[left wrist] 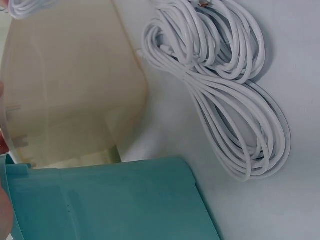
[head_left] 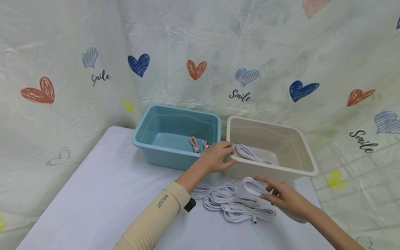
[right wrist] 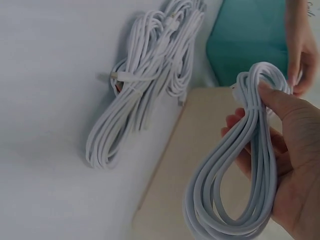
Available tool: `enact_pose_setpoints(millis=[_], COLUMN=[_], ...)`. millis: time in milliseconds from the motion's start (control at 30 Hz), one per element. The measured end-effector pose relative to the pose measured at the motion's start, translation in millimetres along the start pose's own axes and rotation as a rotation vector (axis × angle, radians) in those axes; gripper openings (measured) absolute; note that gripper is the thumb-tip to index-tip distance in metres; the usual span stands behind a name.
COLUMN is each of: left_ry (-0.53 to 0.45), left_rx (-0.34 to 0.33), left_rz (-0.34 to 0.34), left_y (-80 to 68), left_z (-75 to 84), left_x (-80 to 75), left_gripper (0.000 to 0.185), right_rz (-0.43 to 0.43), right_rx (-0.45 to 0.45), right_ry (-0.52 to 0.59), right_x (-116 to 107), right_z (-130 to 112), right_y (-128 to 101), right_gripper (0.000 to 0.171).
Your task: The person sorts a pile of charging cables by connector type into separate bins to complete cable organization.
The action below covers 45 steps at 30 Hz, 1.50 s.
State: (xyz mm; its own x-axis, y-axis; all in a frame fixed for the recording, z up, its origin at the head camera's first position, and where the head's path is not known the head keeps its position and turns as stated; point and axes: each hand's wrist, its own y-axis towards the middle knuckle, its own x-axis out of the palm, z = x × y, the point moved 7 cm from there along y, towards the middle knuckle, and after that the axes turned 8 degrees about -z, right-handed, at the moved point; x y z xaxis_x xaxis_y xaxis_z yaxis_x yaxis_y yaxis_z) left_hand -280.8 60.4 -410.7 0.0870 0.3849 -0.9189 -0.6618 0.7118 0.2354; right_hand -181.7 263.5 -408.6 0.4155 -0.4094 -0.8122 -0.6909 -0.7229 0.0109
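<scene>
R hand (head_left: pixel 285 198) pinches a white cable coil (right wrist: pixel 235 175), thumb on top and fingers curled under, lifted just off the table next to the pile of white cables (head_left: pixel 232 201). The R wrist view shows that grip plainly (thumb pressing the bundle near its upper end); from the head cam the coil half merges w/ the pile below.

L hand (head_left: pixel 217 156) grips the near rim of the beige bin (head_left: pixel 307 170) at its left corner, fingers curled over the edge, thumb outside. The L wrist cam gives no clear look at the hand itself, only a sliver at the frame edge, plus both bin walls and the cable loops on the table.

Hands are apart, w/ the beige bin's front wall between them.

Inside the beige bin: one more white coil (head_left: pixel 250 154). The blue bin (head_left: pixel 162 154), touching the beige one on its left, holds a small cable bundle (head_left: pixel 195 144), seen from the head cam only. All sits on a white table (head_left: pixel 93 194) before a heart-print backdrop (head_left: pixel 200 52).
</scene>
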Motion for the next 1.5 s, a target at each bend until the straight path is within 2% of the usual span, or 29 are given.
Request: enact_pose_setpoints(millis=[267,767,1133,1500], left_ry=[-0.002,-0.026,-0.014,-0.031], left_rx=[-0.001,0.001,0.025,0.029], left_rz=[0.006,0.016,0.015,0.022], left_y=[-0.6,-0.9,0.3,-0.7], left_z=[-0.1,1.6,0.1,0.5], left_x=[0.2,-0.8,1.8,1.2], left_gripper=[0.027,0.025,0.026,0.028], right_rz=[0.065,0.086,0.085,0.091], right_rx=[-0.035,0.073,0.17,0.2], right_ry=[-0.013,-0.1,-0.137,-0.169], right_x=[-23,-69,-100,-124], right_z=[-5,-3,8,21], right_y=[-3,-1,14,38], right_gripper=[0.061,0.062,0.064,0.059])
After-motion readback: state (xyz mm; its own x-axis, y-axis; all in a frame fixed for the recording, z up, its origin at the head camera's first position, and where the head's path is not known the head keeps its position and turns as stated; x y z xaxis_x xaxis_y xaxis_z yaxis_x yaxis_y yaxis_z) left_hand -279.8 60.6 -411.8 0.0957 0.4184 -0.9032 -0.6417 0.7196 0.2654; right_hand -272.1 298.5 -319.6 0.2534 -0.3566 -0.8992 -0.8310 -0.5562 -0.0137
